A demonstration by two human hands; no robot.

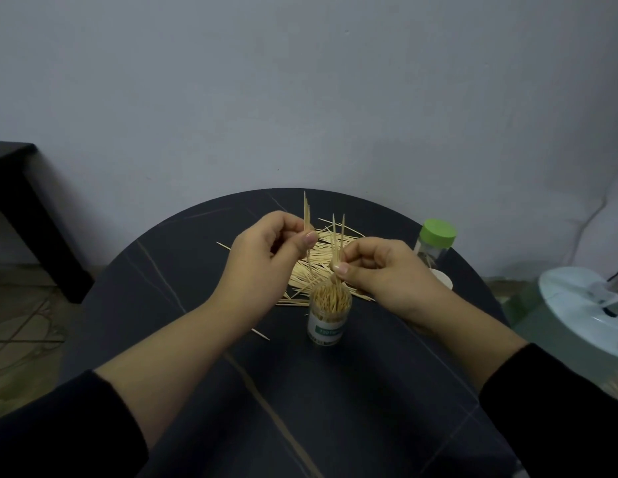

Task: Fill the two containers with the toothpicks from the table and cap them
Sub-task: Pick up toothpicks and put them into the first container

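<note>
Round dark veined table [197,270] against a plain grey wall; black furniture [11,188] at left, white base [576,312] at right. Widest open stretch of tabletop toward the near edge and the left. At the right rim, 1 green-capped container [435,243], a white lid [442,279] just beside it. Open container [329,319] upright near centre, packed with toothpicks; loose pile [321,257] behind it. Left hand [266,250] pinching a few toothpicks upright; right hand [380,270] pinching several just above the open mouth.

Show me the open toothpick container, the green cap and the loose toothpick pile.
open toothpick container [326,326]: head view, on its labelled wall.
green cap [439,233]: head view, on its flat top.
loose toothpick pile [302,279]: head view, on sticks at its near side.
</note>
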